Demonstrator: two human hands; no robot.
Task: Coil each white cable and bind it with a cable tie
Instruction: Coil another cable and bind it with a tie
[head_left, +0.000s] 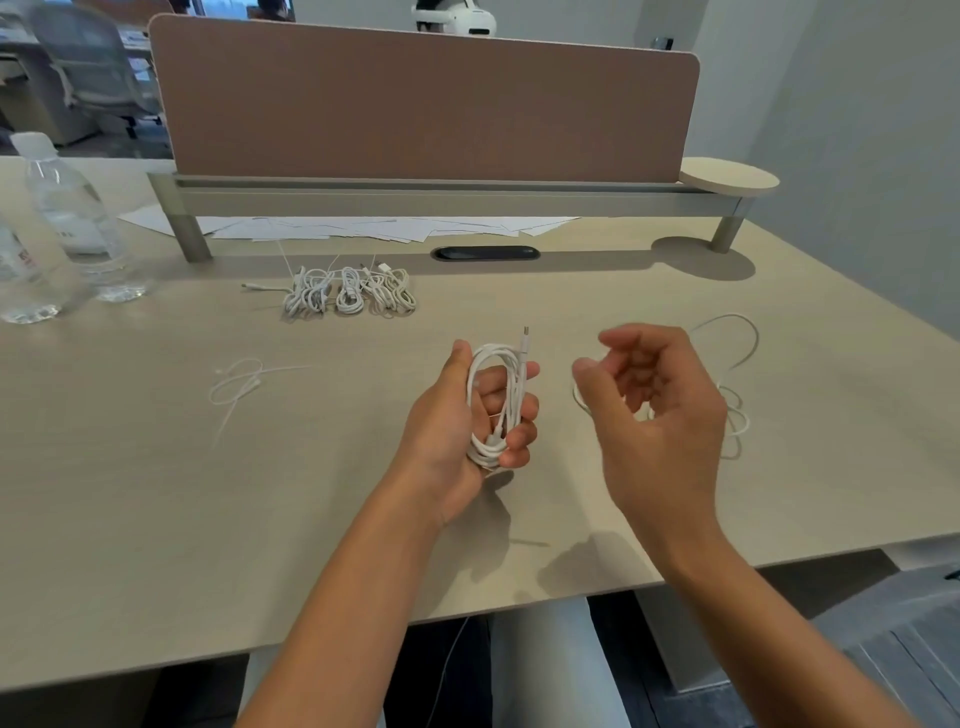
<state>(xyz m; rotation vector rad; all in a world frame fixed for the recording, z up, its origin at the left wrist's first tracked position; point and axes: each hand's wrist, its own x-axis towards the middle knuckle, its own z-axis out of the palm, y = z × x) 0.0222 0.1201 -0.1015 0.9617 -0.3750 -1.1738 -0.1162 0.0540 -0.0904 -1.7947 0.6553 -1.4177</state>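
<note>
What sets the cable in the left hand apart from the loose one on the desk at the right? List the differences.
The cable in the left hand is wound into a tight oval coil; the loose cable sprawls in wide, uneven loops. The coil is gripped and lifted; the loose one lies on the desk, partly hidden behind the right hand. Both are thin, white and untied.

There is just one view, worn on the person's head, looking forward and down across the counter (156, 493) from close above. Both forearms rise from the bottom edge to mid-frame; a brown divider panel (426, 104) spans the top.
</note>
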